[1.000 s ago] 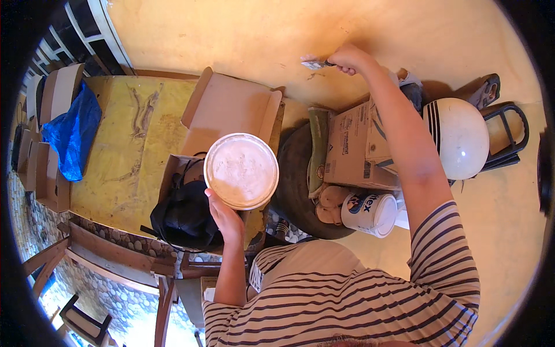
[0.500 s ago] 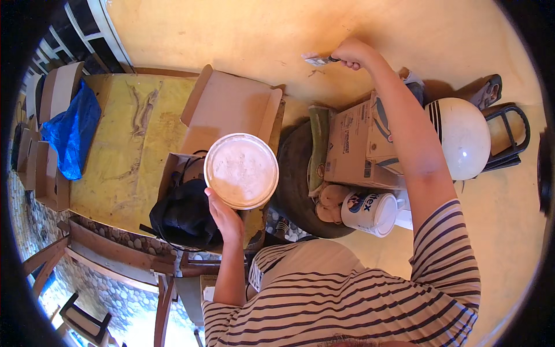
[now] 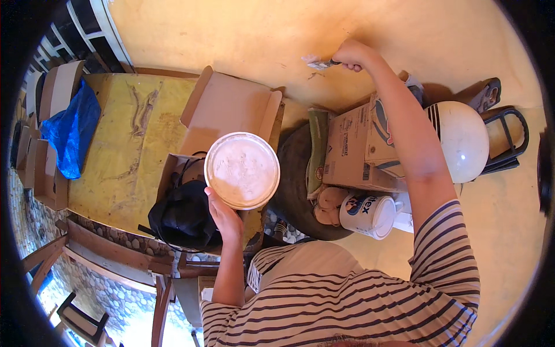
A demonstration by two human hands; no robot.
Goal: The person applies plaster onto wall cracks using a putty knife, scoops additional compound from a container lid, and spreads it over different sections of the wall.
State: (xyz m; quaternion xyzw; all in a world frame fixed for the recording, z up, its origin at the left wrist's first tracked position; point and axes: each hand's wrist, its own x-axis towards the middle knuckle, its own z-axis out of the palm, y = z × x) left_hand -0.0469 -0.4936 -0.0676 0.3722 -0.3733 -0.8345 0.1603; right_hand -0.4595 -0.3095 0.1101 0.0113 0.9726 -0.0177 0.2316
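Note:
My left hand supports a round pale tub or lid from its near left edge, fingers mostly hidden beneath. Whitish smears cover the surface inside its rim; I cannot tell how deep it is. Stretched far forward, my right hand is closed around the dark handle of a putty knife. Its whitish-coated blade points left, close against the yellow-orange wall. Beside the blade tip, a small pale smear shows on the wall.
A yellow-topped table on the left bears an open cardboard box, a black cloth bag and a blue plastic sheet. Under my right arm are a tire, a carton, a white bucket and a white helmet.
The putty knife has shifted slightly right and nearer to me, and more of the pale smear shows beside its blade. My left hand keeps the round tub nearly still.

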